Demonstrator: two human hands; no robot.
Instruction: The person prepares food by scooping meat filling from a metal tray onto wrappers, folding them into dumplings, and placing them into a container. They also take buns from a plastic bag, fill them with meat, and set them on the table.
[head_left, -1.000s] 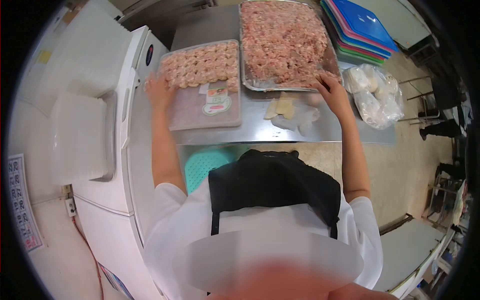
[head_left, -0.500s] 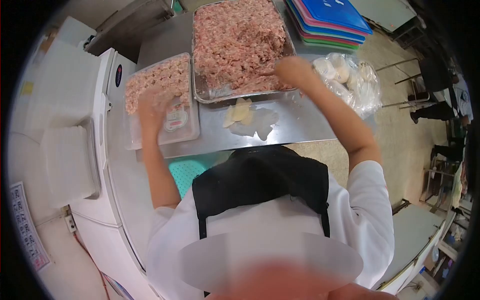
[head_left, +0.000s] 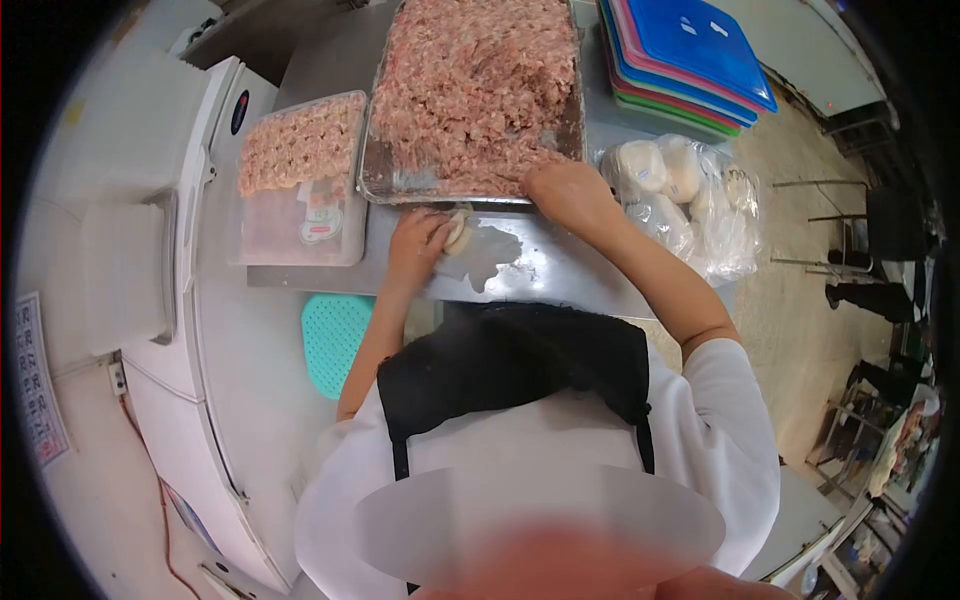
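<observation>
My left hand [head_left: 415, 243] is closed on a pale, round dumpling wrapper [head_left: 458, 236] over the steel table. My right hand [head_left: 572, 195] is a closed fist at the near right edge of the metal tray [head_left: 440, 196]; whatever it may grip is hidden. Minced meat filling [head_left: 470, 90] fills most of that tray, thinner along the near side. Left of it sits a clear plastic box [head_left: 275, 228] with rows of filled dumplings [head_left: 300, 140] across its far part. A wet, pale smear [head_left: 490, 250] lies on the table beside the wrapper.
A clear plastic bag of round white wrapper stacks [head_left: 690, 195] lies at the table's right. Behind it rises a stack of coloured lids [head_left: 690, 45]. A turquoise perforated stool [head_left: 335, 345] stands below the table, and a white freezer [head_left: 245, 340] borders the left.
My left hand has moved from the dumpling box to the wrapper near the table's front and gripped it. My right hand has come down to the tray's near edge.
</observation>
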